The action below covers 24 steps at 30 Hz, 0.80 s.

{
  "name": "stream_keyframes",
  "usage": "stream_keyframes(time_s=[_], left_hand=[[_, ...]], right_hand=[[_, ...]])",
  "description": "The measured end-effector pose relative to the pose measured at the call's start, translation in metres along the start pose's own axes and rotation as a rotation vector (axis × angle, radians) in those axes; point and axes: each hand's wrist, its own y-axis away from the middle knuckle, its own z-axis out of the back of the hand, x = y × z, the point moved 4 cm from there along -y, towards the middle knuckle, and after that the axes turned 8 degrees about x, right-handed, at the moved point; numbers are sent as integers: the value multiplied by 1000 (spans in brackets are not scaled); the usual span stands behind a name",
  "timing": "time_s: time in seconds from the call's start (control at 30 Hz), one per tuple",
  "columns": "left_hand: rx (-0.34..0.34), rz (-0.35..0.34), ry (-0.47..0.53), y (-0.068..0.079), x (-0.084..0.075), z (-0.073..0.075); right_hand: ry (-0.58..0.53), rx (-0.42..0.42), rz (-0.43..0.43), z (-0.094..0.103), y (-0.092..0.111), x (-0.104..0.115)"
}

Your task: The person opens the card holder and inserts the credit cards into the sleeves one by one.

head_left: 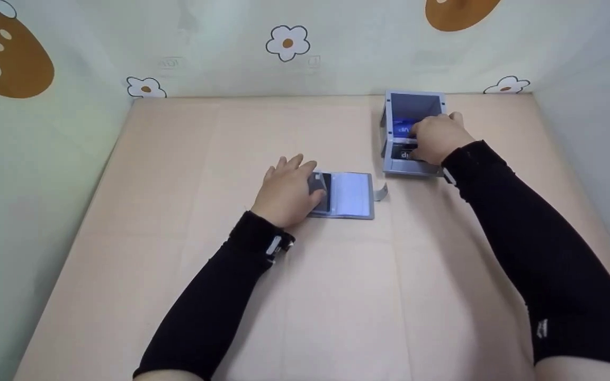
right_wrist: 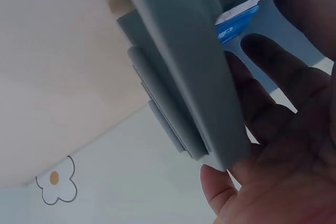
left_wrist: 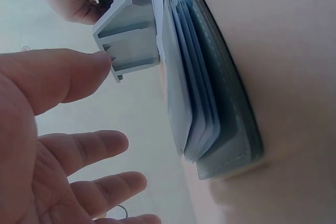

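A grey card holder (head_left: 355, 196) lies unfolded on the table, its clear sleeves showing and its strap (head_left: 382, 192) sticking out at the right. My left hand (head_left: 286, 193) is over its left half, fingers extended; the left wrist view shows the thumb and fingers straight beside the stack of sleeves (left_wrist: 191, 87). My right hand (head_left: 439, 138) reaches into a grey box (head_left: 411, 168) with compartments. Inside are a blue card (head_left: 402, 128) and a black card (head_left: 403, 152). In the right wrist view its fingers extend into the box near the blue card (right_wrist: 239, 24), while the little finger stays outside the wall.
The table (head_left: 188, 201) has a pale peach cover. A light back wall (head_left: 220, 58) printed with flowers rises behind the box, and side walls (head_left: 591, 106) stand left and right.
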Motion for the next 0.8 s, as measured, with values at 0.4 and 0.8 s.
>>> stream_keyframes(time_s=[0.4, 0.8], left_hand=[[18, 11, 14, -1, 0, -1], [2, 0, -5, 0, 1, -1]], right_hand=[[13, -28, -1, -3, -4, 0], [58, -55, -10, -11, -13, -2]])
